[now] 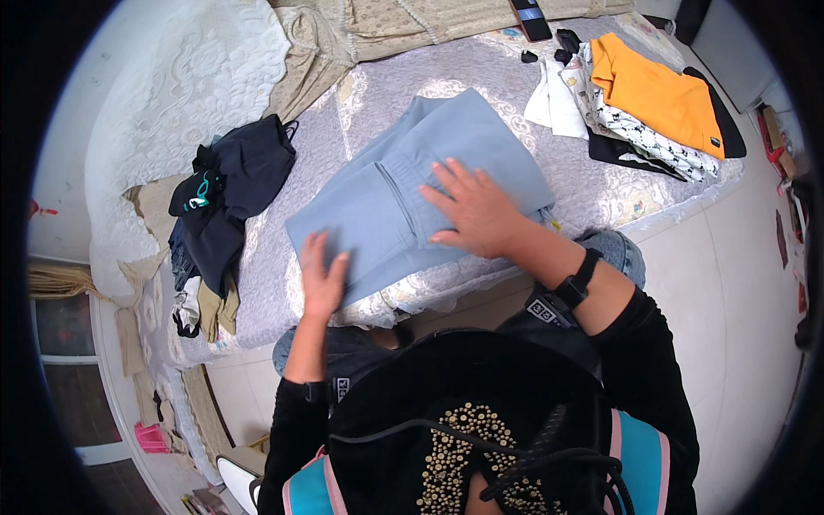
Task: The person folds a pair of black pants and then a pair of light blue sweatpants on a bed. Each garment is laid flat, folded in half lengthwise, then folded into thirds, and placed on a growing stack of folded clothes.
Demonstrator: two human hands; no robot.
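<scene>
A light blue garment, seemingly trousers (352, 225), lies folded in front of me on a quilted grey-purple bed cover (378, 86). A seam or pocket slit runs across its middle. My right hand (481, 210) rests flat on the right part of the cloth, fingers spread. At the near left corner of the garment is my left hand (324, 275), its fingers apart and touching or just above the fabric. Neither hand grips anything. Part of the cloth under my right palm is hidden.
On the left lies a loose heap of dark clothes (249, 163). A folded stack at the far right has an orange garment (652, 90) on top. Near the back edge lies a phone (532, 19). White lace cloth (189, 77) covers the far left. Tiled floor (687, 257) shows at right.
</scene>
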